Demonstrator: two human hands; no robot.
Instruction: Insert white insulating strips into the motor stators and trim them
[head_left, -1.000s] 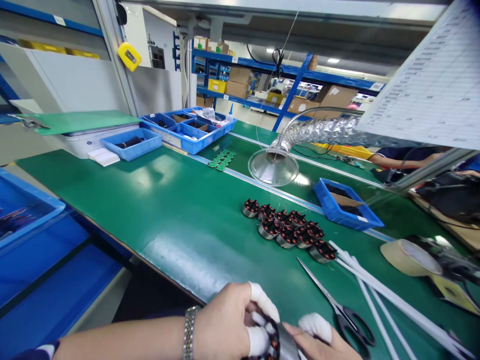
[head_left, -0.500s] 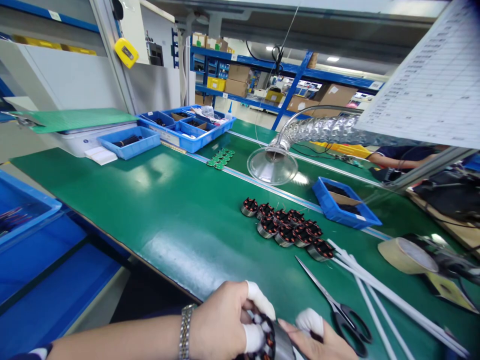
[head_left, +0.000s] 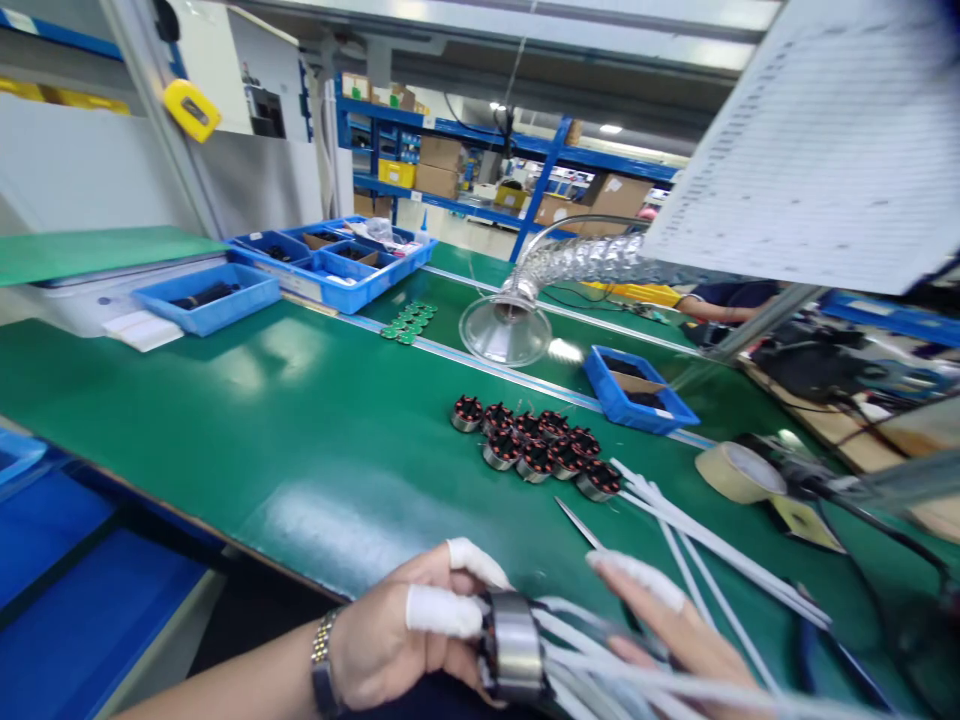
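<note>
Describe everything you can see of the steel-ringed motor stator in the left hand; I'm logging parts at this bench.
The steel-ringed motor stator is gripped in the left hand, standing on edge with its shiny, banded metal outer ring facing the camera. White-taped fingers curl around it. Its windings are mostly hidden, with only a dark edge showing on the left. A bundle of long white sleeved leads fans out rightward, toward the right hand.
</note>
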